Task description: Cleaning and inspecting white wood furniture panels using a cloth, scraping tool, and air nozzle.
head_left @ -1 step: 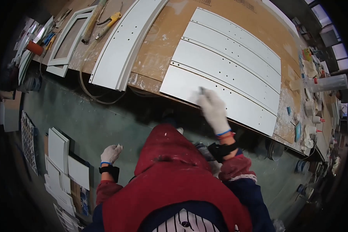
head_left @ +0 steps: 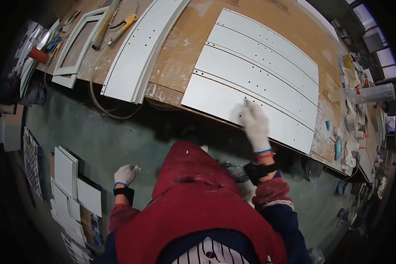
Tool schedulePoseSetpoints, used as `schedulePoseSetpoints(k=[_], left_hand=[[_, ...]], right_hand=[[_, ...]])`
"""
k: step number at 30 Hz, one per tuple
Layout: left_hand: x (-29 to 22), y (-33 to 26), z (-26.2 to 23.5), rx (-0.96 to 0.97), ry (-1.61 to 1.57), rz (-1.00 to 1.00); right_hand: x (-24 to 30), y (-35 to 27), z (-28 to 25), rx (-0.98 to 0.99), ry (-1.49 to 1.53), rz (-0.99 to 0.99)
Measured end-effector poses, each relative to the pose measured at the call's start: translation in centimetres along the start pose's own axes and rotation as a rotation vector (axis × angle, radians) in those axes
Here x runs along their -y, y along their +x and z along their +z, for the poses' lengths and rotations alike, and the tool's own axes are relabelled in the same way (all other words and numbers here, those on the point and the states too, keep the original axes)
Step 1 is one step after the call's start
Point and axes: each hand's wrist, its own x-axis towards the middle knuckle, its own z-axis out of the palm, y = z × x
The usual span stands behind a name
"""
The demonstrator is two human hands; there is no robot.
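Four long white panels [head_left: 268, 66] lie side by side on the table [head_left: 180, 57], and my right hand [head_left: 255, 125] rests on the nearest one, gloved fingers [head_left: 246, 108] pressed flat near a row of small holes. That grip is loose, fingers spread, grasping nothing. My left hand [head_left: 126, 174] hangs well back from the table over the green floor [head_left: 119, 136], curled loosely and empty as far as I can see. Left of the right grip lies a wider white panel [head_left: 141, 48], beyond it a white frame [head_left: 77, 48] and yellow-handled pliers [head_left: 123, 26]. To do this well, I judge I should keep the palm flat and press evenly, so the nearest panel does not slide off the edge.
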Motion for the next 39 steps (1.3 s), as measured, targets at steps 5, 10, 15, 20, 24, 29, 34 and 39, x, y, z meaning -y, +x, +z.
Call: schedulePoseSetpoints(k=[5, 10, 15, 20, 24, 29, 34, 39], left_hand=[[-12.7, 1.8, -3.7, -0.160, 0.196, 0.427], [-24.2, 2.6, -4.7, -0.130, -0.248, 0.686], [-25.5, 5.1, -5.0, -0.408, -0.891, 0.884], [-26.6, 6.9, -9.7, -0.300, -1.200, 1.024], [-30.8, 4.3, -12.5, -0.312, -1.194, 0.906], [-36.3, 0.6, -6.5, 0.249, -0.913, 0.940], [-39.1, -0.4, 1.3, 0.741, -0.715, 0.781], [-43.7, -2.3, 4.3, 0.689, -0.671, 0.604]], right_hand=[[-5.2, 1.1, -7.8, -0.383, -0.449, 0.247], [-6.9, 4.3, -2.5, -0.429, -0.816, -0.160], [5.9, 4.0, 12.9, -0.180, -0.500, -0.707], [13.9, 2.1, 15.8, 0.533, -0.106, -0.405], [9.5, 3.3, 9.7, 0.238, 0.233, -0.313], [8.3, 0.0, 1.2, 0.036, 0.857, 0.129], [4.7, -1.1, -0.2, -0.355, 0.251, -0.292], [2.5, -1.8, -10.9, 0.135, 0.491, 0.021]])
